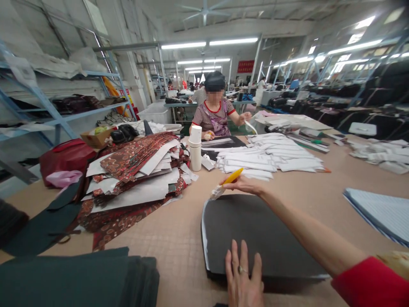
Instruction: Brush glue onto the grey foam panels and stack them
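A stack of black sheets [255, 230] with rounded corners lies on the table before me. My left hand [244, 273] rests flat on its near part, fingers spread, a ring on one finger. At the far left corner, my right hand [241, 183] grips a brush [232, 176] by its yellow handle. White paste coats the bristles, which touch the sheet's edge. A wet white strip [204, 238] runs along the left edge of the top sheet. Past the brush stands a white bottle-shaped container [195, 155].
Patterned red-brown pieces [137, 157] and white sheets are piled at left. Dark green sheets [79, 277] lie at near left, white strips [268, 153] beyond the stack, and light-blue sheets [380, 211] at right. A co-worker [214, 113] sits across the table.
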`<state>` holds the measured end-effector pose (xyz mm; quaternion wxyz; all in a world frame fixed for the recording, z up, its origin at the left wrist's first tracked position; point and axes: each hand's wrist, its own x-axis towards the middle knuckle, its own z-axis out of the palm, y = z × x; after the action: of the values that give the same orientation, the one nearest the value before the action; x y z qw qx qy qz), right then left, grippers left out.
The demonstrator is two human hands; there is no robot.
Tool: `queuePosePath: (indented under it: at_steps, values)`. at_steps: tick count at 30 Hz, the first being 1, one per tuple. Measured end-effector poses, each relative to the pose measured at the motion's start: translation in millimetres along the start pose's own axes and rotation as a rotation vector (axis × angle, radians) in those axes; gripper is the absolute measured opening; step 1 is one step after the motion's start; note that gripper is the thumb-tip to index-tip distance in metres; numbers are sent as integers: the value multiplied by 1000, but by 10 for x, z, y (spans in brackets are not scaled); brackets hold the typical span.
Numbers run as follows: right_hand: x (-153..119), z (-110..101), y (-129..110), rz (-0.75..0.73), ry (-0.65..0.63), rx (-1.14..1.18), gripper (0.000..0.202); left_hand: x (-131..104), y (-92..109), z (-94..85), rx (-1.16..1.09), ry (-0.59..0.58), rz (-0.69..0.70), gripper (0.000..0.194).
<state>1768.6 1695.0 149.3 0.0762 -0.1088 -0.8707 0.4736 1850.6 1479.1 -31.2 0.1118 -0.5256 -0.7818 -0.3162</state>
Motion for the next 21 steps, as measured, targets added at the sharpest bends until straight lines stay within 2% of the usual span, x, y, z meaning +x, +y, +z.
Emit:
queuePosePath:
  at_steps: [3, 6, 14, 21]
  values:
    - [-117, -212, 132, 7, 18, -10, 38, -12, 4, 57, 14, -47, -34, 61]
    - [-276, -441, 281, 25, 45, -20, 39, -11, -3, 92, 34, -41, -21, 61]
    - [-806, -926, 618, 77, 201, -8, 42, 83, 31, -137, 124, 20, 10, 59]
    - [-1396, -1202, 877, 137, 398, 7, 40, 103, -14, -187, 174, 31, 66, 62]
